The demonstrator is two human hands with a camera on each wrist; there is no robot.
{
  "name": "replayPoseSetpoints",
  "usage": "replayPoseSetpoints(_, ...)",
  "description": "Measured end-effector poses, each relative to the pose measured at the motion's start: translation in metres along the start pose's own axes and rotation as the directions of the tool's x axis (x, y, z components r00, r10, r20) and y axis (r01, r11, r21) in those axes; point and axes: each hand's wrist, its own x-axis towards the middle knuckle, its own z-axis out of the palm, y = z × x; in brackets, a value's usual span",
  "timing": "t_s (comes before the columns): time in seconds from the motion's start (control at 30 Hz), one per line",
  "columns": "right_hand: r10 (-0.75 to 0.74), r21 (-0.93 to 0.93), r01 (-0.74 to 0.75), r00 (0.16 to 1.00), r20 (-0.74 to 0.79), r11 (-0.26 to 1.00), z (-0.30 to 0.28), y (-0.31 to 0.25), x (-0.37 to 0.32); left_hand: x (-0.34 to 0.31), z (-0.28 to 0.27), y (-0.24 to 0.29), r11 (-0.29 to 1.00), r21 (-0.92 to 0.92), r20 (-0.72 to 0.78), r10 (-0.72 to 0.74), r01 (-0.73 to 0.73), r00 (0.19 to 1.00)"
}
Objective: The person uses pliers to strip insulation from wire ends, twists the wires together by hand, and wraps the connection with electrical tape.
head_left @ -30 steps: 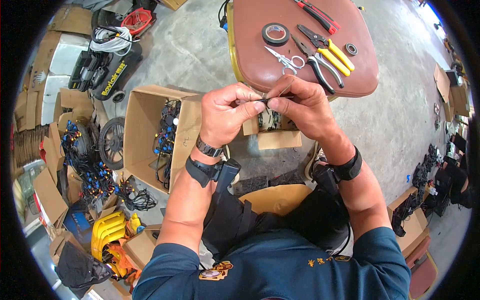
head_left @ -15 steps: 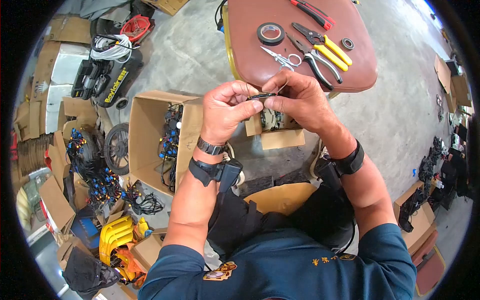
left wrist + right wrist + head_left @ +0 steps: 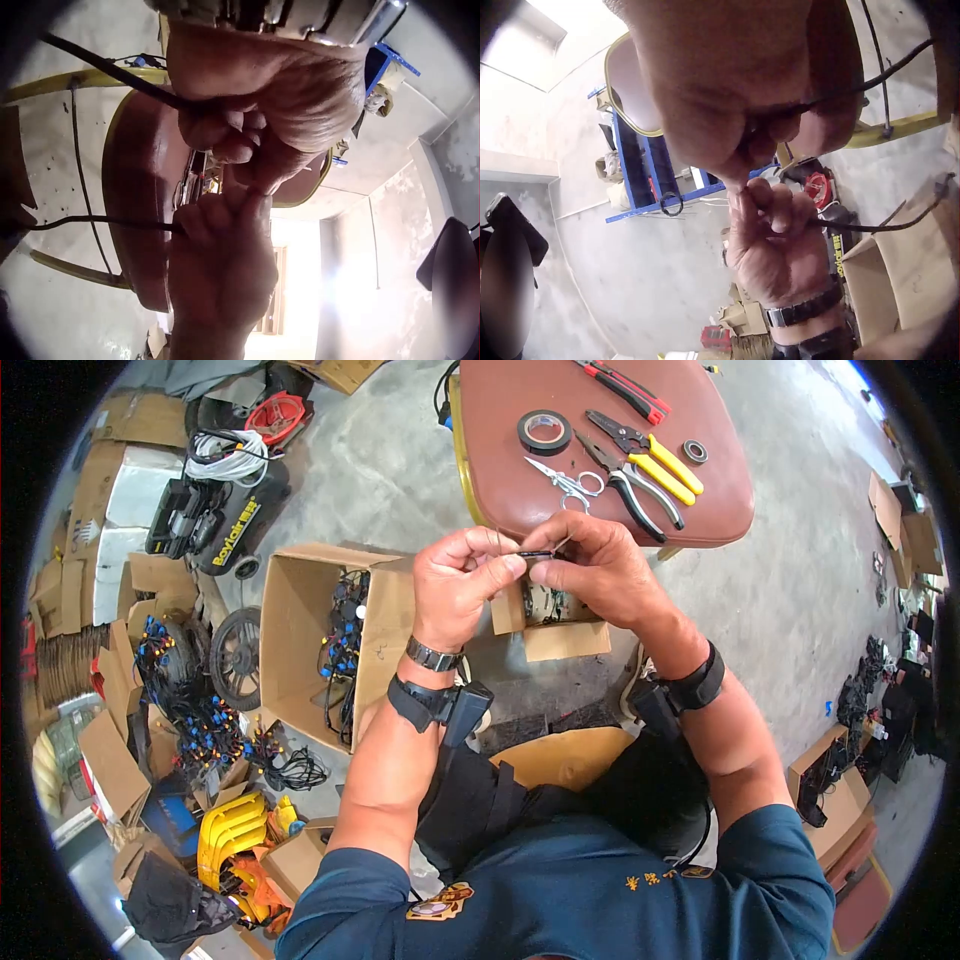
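A short black cable piece (image 3: 537,553) is pinched between both hands in the head view, just in front of the seat edge. The left hand (image 3: 462,582) holds its left end between thumb and index finger. At its right end, the right hand (image 3: 600,572) pinches it, with a thin strand by the fingers. Both wrist views show the thumbs close together; a black cable (image 3: 112,221) runs out of the right fist, and another black cable (image 3: 877,79) also leaves the right hand in the right wrist view. The fingers hide most of the held part.
On the brown seat (image 3: 500,460) lie black tape (image 3: 544,432), scissors (image 3: 568,483), pliers (image 3: 640,503), yellow-handled strippers (image 3: 675,472), a red-black cutter (image 3: 635,395) and a metal ring (image 3: 695,452). Below are a small box (image 3: 568,643) and, left, a large box (image 3: 390,650) of cables.
Against one second ago, the view has shifted a little and the black piece between the fingers shows more. Since the half-second frame the left hand has moved slightly right; both hands keep their pinch.
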Motion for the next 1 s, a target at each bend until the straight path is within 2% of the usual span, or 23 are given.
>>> replayPoseSetpoints(0.03,0.045,0.085,-0.047,0.999,0.025,0.995,0.000,-0.005,-0.002,0.001,-0.001,0.001,0.999,-0.050,-0.009,-0.010,0.009,1.000)
replayPoseSetpoints(0.1,0.068,0.117,-0.073,0.997,0.044,0.990,-0.005,-0.007,-0.002,0.002,-0.002,0.004,0.988,-0.152,-0.027,-0.029,0.024,0.999)
replayPoseSetpoints(0.23,0.135,0.230,-0.146,0.989,0.063,0.962,-0.013,-0.012,-0.001,0.001,-0.008,0.002,0.970,-0.241,0.015,-0.024,0.027,1.000)
replayPoseSetpoints(0.3,0.144,0.221,-0.155,0.987,0.064,0.963,-0.013,-0.012,-0.001,0.003,-0.012,0.002,0.966,-0.254,0.065,-0.021,0.037,0.998)
replayPoseSetpoints(0.53,0.096,0.137,-0.107,0.992,0.080,0.985,-0.018,-0.004,0.001,0.003,-0.013,0.004,0.962,-0.273,0.034,-0.010,0.019,0.999)
replayPoseSetpoints(0.73,0.097,0.161,-0.119,0.986,0.139,0.980,-0.017,-0.001,0.001,0.004,-0.011,0.006,0.967,-0.256,0.010,0.006,-0.004,1.000)
replayPoseSetpoints(1.0,0.067,0.057,-0.074,0.991,0.114,0.996,-0.017,-0.005,0.002,0.003,-0.013,0.005,0.958,-0.286,0.025,0.013,-0.006,1.000)
